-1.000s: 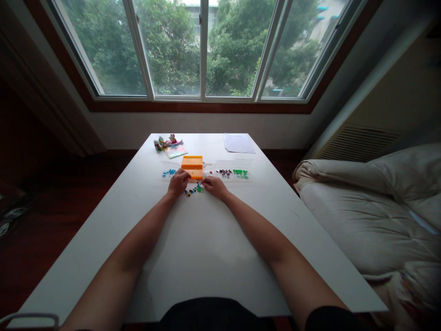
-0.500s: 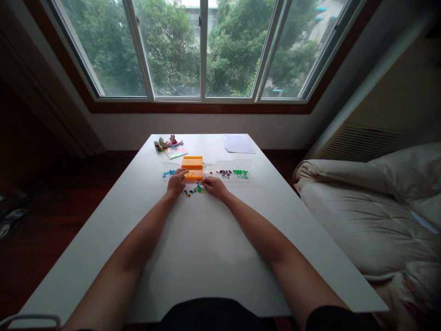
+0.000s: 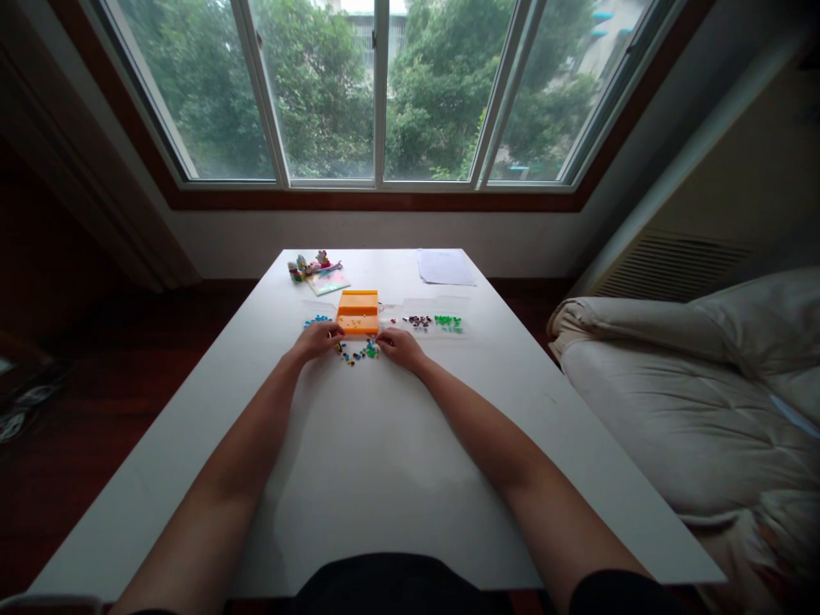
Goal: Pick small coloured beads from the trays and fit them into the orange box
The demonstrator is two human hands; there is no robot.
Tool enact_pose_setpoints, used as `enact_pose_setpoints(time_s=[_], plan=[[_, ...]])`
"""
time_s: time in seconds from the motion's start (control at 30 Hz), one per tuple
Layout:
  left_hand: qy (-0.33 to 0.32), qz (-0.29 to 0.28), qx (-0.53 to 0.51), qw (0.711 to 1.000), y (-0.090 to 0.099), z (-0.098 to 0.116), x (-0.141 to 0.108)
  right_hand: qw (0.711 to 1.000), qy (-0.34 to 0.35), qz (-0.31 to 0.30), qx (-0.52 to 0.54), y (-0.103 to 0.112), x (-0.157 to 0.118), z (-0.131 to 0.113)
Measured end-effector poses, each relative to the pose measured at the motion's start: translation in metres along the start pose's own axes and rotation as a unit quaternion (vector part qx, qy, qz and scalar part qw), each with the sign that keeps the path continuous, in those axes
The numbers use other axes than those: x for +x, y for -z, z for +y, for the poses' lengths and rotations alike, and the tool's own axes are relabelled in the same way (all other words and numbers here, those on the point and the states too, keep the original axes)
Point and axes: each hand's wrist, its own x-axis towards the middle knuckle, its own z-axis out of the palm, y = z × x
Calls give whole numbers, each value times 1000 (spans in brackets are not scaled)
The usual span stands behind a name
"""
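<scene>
Flanking one mixed pile of pieces (image 3: 370,351) on one table (image 3: 384,461), had left hand (image 3: 317,339) and right hand (image 3: 401,345) curled; couldn't tell if pinching. Just beyond, counted one orange box (image 3: 357,318); rightward, one brown cluster (image 3: 419,322), one green cluster (image 3: 448,322).

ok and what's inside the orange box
Small pale pieces lie in the near half of the orange box, too tiny to identify. The left hand covers its near left corner, so anything there is hidden.
</scene>
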Motion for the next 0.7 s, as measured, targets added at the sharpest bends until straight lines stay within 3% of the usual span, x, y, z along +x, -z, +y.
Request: enact_pose_setpoints(time_s=[0.17,0.37,0.7], plan=[[-21,-44,-8,999,-3,10,-3,1000,-1,-3,-3,-1,0,1],[-17,-50,5,999,-10,15,0,1000,14,3,0,-2,1,3],[0,-11,14,1000,-10,12,-2,1000,6,0,2,0,1,1]])
